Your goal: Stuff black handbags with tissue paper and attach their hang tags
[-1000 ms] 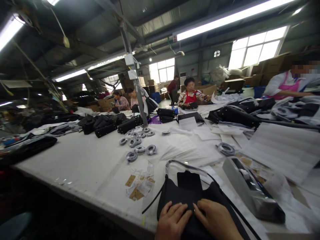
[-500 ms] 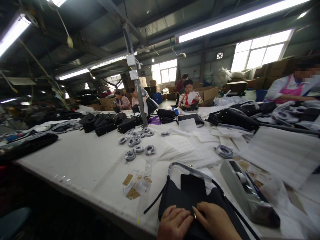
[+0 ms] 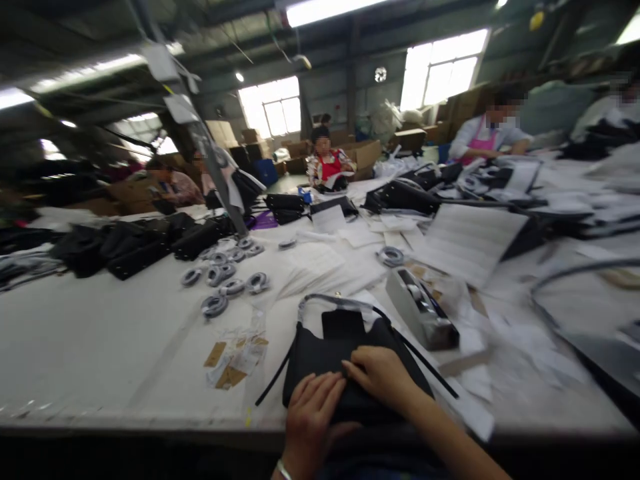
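Note:
A black handbag [image 3: 310,357] lies at the table's front edge, its handle wrapped in clear film and a dark flap standing up at its opening. My left hand [image 3: 313,413] grips the bag's near side, fingers together on top and thumb lower down. Close beside it, my right hand [image 3: 380,377] presses on the bag's middle with curled fingers; what lies under the fingertips is hidden. Loose black strap ends hang out on both sides of the bag. Just right of it stands a grey tape dispenser [image 3: 425,320].
Paper tags [image 3: 233,363] lie left of the bag, below several wrapped grey coils [image 3: 233,287]. White foam sheets [image 3: 475,240] and more black bags [image 3: 140,247] spread across the white table [image 3: 100,347]. A metal post [image 3: 220,180] rises mid-table. Co-workers [image 3: 327,163] sit at the far side.
My view has turned to the right, so more of the table's right side shows. Both hands stay on the handbag, with the right hand's fingers slightly shifted.

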`<state>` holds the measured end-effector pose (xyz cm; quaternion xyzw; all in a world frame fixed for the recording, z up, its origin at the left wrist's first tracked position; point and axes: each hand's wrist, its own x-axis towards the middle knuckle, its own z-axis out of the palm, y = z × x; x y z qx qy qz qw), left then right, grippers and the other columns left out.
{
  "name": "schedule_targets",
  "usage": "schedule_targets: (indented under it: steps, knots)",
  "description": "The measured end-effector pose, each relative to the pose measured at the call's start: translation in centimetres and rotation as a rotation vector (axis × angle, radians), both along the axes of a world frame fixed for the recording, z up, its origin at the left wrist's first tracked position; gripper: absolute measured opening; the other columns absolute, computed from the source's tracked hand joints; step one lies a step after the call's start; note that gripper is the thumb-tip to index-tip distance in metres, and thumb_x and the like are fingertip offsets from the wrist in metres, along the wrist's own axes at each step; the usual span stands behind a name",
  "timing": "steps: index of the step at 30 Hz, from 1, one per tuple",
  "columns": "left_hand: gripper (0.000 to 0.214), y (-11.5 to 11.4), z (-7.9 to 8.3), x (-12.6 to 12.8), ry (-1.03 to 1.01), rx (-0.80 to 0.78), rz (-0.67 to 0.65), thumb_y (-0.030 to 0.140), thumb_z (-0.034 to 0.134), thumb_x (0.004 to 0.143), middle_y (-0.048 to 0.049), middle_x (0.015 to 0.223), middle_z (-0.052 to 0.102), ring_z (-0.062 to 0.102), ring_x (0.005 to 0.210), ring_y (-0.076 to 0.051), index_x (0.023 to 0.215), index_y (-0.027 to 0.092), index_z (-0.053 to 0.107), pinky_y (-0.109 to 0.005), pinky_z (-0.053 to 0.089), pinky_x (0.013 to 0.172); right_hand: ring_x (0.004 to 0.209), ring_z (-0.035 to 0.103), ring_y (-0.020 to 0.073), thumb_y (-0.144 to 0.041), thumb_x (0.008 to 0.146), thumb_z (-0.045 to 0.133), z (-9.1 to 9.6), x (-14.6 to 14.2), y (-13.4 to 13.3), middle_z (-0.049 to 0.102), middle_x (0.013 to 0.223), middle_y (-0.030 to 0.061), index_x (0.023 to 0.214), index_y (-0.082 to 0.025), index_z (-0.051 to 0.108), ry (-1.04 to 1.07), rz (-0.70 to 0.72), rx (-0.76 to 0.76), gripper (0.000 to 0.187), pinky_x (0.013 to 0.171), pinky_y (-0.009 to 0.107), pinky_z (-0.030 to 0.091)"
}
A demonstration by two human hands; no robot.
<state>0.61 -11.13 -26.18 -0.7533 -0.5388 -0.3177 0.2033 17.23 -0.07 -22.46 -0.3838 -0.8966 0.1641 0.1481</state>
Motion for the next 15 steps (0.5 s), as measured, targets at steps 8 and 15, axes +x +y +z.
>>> schedule_targets:
  steps: [8,15]
  knots:
    - [0.044,-0.4,1.8,-0.6,0.002,-0.312,-0.007,0.049,0.056,0.092,-0.0072,0.125,0.067,0.064,0.112,-0.026,0.128,0.023,0.059,-0.044,0.047,0.100,0.082,0.065,0.0154,-0.032,0.098,0.051,1.9,4.4,-2.2,0.070,0.086,0.0035,0.092,-0.021,0.070,0.290,-0.143,-0.009,0.023,0.078,0.026,0.047]
    - [0.041,4.2,3.2,-2.0,-0.208,-0.506,-0.065,0.050,0.035,0.098,0.0009,0.111,0.072,0.071,0.093,-0.019,0.118,0.031,0.065,-0.033,0.061,0.078,0.132,0.046,0.0234,-0.033,0.095,0.052,-1.1,7.2,-5.6,0.052,0.141,0.0090,0.135,-0.024,0.054,0.422,-0.459,0.014,0.040,0.111,0.042,0.040]
